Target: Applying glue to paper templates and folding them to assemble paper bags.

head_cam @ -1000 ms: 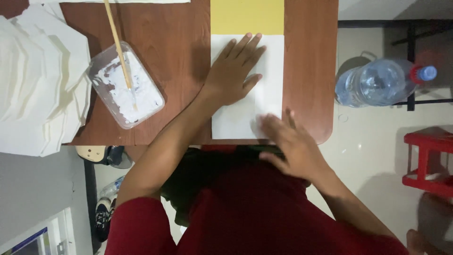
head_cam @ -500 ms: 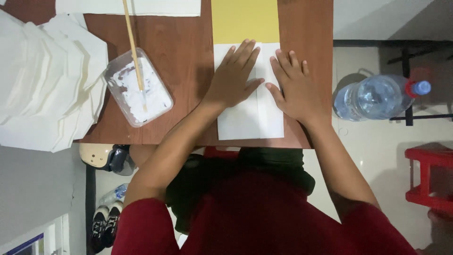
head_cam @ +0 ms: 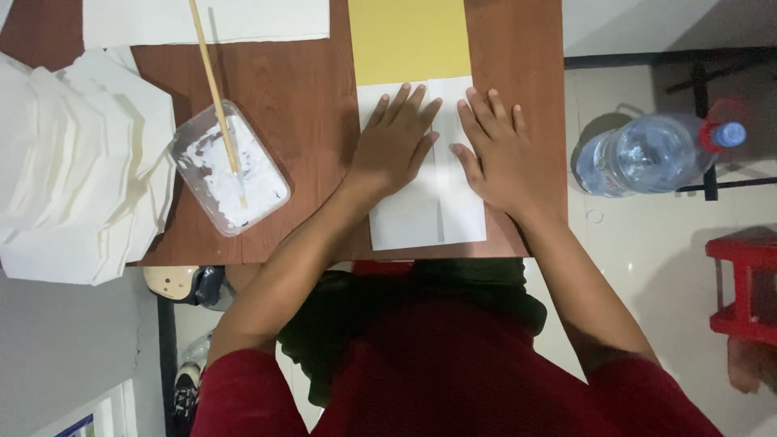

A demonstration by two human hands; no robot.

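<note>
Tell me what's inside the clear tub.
The tub holds white paste, with a wooden stick resting in it. The stick's lower tip is buried in paste and hidden.

I see my left hand [head_cam: 394, 142] and right hand [head_cam: 495, 150] pressed flat, side by side, on a folded white paper [head_cam: 426, 212] at the near edge of the desk [head_cam: 307, 89], with a yellow sheet [head_cam: 409, 39] beyond it. Toward the left edge sit a clear tub of white paste [head_cam: 231, 167] with a stick [head_cam: 215, 85] in it, and a stack of white papers [head_cam: 77, 166].
</note>
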